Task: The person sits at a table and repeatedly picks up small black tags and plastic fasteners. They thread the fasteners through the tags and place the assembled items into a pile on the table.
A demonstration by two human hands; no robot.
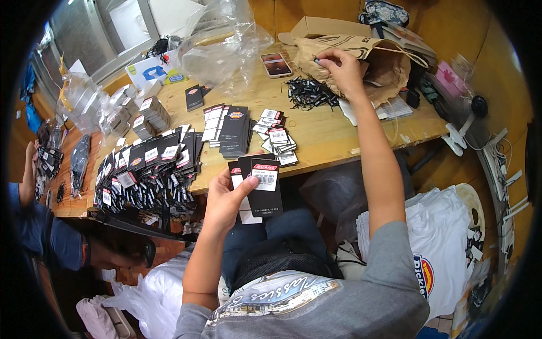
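My left hand (227, 198) grips a few fanned hang tags (266, 198), black and white with red bands, thumb pressed on a white barcode sticker. My right hand (342, 69) is raised over the far right of the table, fingers pinched together. A small dark bit shows at its fingertips, too small to name. Just below that hand lies a heap of black tag strings (310, 93). Beyond my left hand are a stack of black hang tags (234, 133), white-and-red tags (212, 124) and a loose pile of small barcode tags (276, 135).
Many strung black tags (148, 161) crowd the front left table edge. A brown paper bag (387, 65) lies by my right hand, near a phone (276, 65). Clear plastic bags (223, 48) stand at the back. Another person's arm (27, 175) is at far left; white shirts (437, 243) lie at right.
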